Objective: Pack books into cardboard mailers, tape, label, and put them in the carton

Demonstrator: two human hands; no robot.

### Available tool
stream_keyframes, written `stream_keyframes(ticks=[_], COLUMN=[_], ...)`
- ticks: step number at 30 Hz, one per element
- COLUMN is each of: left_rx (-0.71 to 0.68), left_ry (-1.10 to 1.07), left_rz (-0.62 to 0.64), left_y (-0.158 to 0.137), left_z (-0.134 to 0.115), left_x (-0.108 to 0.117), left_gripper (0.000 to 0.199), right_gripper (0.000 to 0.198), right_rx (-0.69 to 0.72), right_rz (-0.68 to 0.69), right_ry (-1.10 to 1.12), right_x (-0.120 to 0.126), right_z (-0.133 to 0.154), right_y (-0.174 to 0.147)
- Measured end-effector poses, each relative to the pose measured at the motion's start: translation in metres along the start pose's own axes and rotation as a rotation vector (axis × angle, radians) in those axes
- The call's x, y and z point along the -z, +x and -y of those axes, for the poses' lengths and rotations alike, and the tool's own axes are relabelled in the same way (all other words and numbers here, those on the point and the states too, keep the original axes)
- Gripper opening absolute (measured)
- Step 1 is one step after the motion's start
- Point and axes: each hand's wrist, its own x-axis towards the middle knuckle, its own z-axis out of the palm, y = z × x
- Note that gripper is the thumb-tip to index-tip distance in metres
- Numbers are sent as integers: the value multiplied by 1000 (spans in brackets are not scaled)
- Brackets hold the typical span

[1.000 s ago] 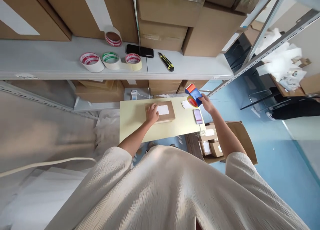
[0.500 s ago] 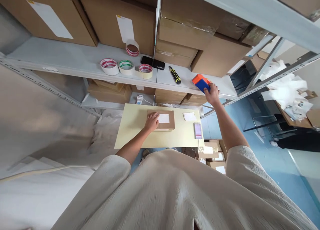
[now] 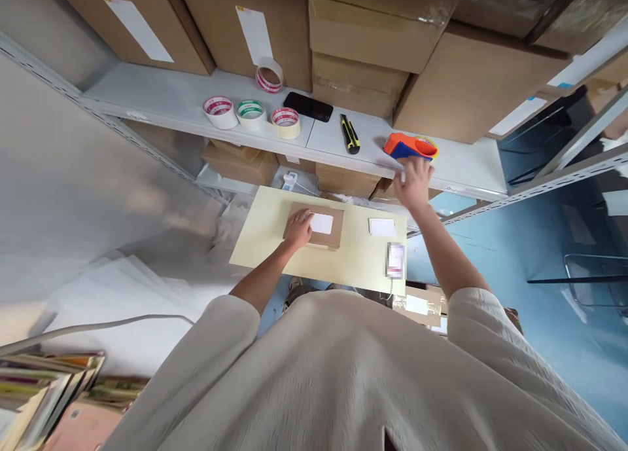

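A small cardboard box (image 3: 328, 236) with a white label (image 3: 322, 224) lies on the pale yellow table. My left hand (image 3: 298, 229) rests on its left part, fingers stretched out over the top. On the shelf's front edge sits an orange and blue tape dispenser (image 3: 411, 146). Just in front of it is my right hand (image 3: 413, 185), thumb and fingers apart, with the fingertips at the dispenser's near side. Whether they touch it I cannot tell. A black and yellow utility knife (image 3: 350, 134) lies left of the dispenser.
Several tape rolls (image 3: 286, 123) and a black phone (image 3: 308, 106) lie on the metal shelf (image 3: 373, 151), before large cartons (image 3: 471, 84). The yellow table (image 3: 358, 264) holds a white card stack (image 3: 381, 226) and a plugged-in phone (image 3: 395, 260). Boxes (image 3: 419, 304) stand below, right.
My right hand has let go of the tape dispenser, which now sits on the shelf. My left hand stays on the box. The view has shifted.
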Motion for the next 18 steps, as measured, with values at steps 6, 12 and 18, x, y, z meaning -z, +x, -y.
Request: stream_keyframes(ticks=[6, 12, 18], left_rx=[101, 259, 400], left_ry=[-15, -97, -319], left_rz=[10, -78, -87], left_y=[5, 9, 29], left_z=[1, 19, 37], left_x=[11, 28, 30], left_gripper=[63, 64, 73], right_gripper=[39, 72, 87], right_rx=[-114, -815, -1071], right_rz=[364, 604, 638], right_ry=[579, 874, 953], right_x=[-99, -157, -170], right_z=[76, 111, 127], right_y=[-91, -123, -121])
